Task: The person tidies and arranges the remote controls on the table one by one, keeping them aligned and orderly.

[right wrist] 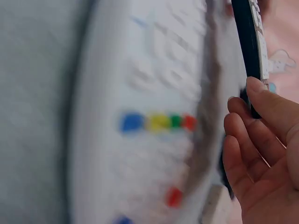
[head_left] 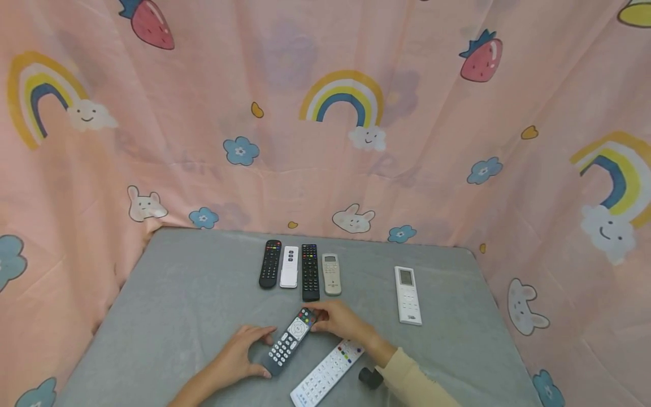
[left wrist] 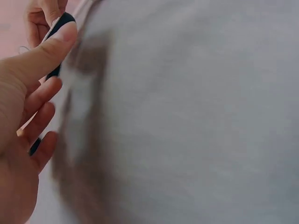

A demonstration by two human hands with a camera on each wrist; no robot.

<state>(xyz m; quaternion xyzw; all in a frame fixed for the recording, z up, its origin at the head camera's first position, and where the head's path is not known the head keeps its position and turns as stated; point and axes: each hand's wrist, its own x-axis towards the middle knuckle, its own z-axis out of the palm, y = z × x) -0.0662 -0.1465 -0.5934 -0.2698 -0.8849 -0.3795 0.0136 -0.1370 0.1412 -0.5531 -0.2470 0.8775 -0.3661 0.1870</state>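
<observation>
- Here's your dark remote (head_left: 291,341), just beyond and left of the white remote (head_left: 325,375), nearly parallel to it.
- Its long axis runs hand to hand, near left to far right; that slant, I'd judge, decides your coming move.
- At its far end, your right hand (head_left: 339,323), past the white remote's far tip, pinches firmly, thumb on top, fingers curled beneath.
- At its near end, your left hand (head_left: 235,355), left of the white remote, has a light thumb-and-forefinger hold, other fingers loosely curved.
- Neither hand's nearer: one each end!
- Beyond the white remote, a row of four remotes (head_left: 309,272); off to its right, a lone remote (head_left: 408,304).
</observation>
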